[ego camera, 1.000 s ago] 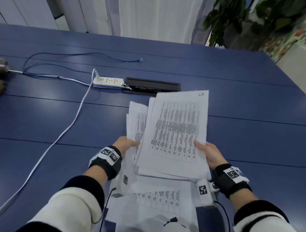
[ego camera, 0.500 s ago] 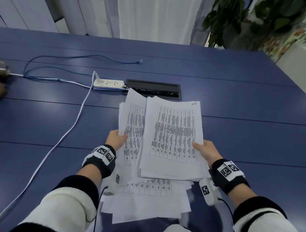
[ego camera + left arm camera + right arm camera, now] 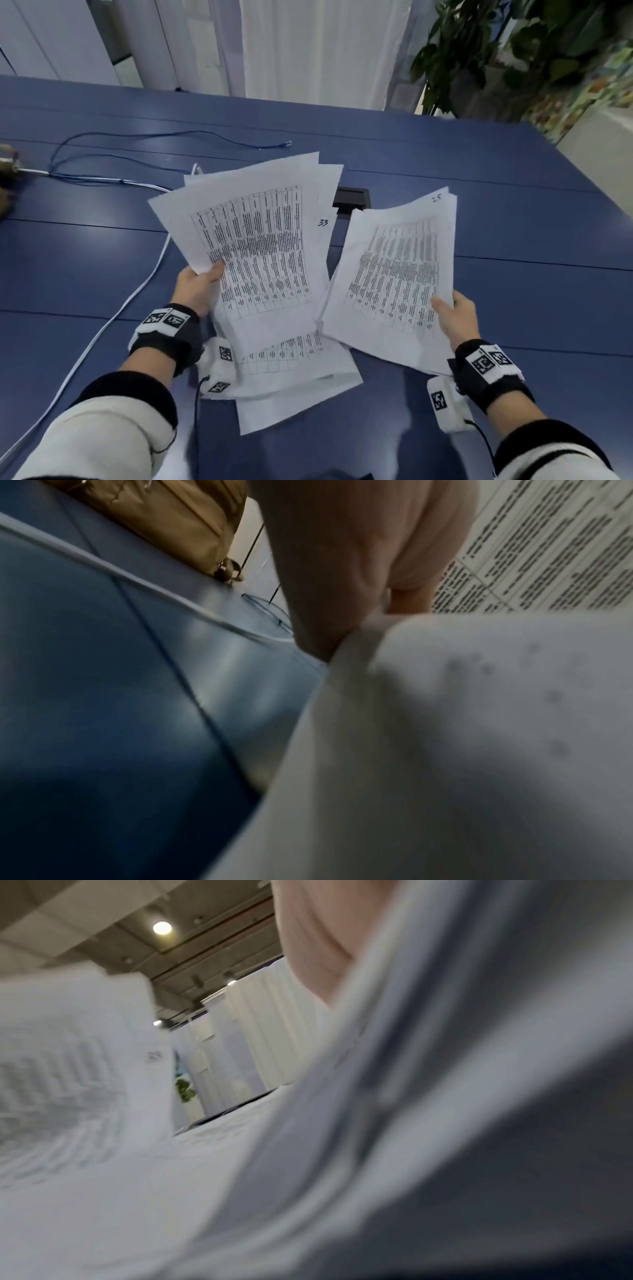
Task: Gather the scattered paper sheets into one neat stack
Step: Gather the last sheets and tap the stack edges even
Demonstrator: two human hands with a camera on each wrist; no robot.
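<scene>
**A:** At the table's (image 3: pixel 445 178) far left we log a white cable (image 3: pixel 102 329) running toward us and a thin blue cable (image 3: pixel 144 135) looped behind it. Neither touches the paper.

**B:** Next, our left hand (image 3: pixel 197 289). Thumb lies on the printed face of the left bundle (image 3: pixel 263 240), the one marked 33; the other fingers are hidden behind the sheets. We read that as a pinch at the near left edge. The left wrist view shows the thumb (image 3: pixel 342 561) against the paper, nothing more.

**A:** Those sheets are fanned, corners out of line, and tipped up off the table. We judge the edge hold is there to let them hang loose enough to be squared.

**B:** Under that bundle, loose sheets (image 3: pixel 301 387) lie flat near the table's front edge, skewed to one another.

**A:** Centre, behind the paper, a black cable hatch (image 3: pixel 352 198) set into the tabletop, partly covered from view.

**B:** Then the right bundle (image 3: pixel 397 270), marked 25, tidier. Our right hand (image 3: pixel 455 318) clamps its near right edge, thumb on top, fingers beneath out of sight. Right wrist view is blur and paper.

**A:** The two bundles sit just beside each other; the inner edges seem to overlap, but we cannot tell if they touch.

**B:** Far right, a plant (image 3: pixel 496 51) beyond the table.

**A:** Our judgement: mid-task. Two bundles to merge, the flat sheets to collect, then edges to tap even.
</scene>
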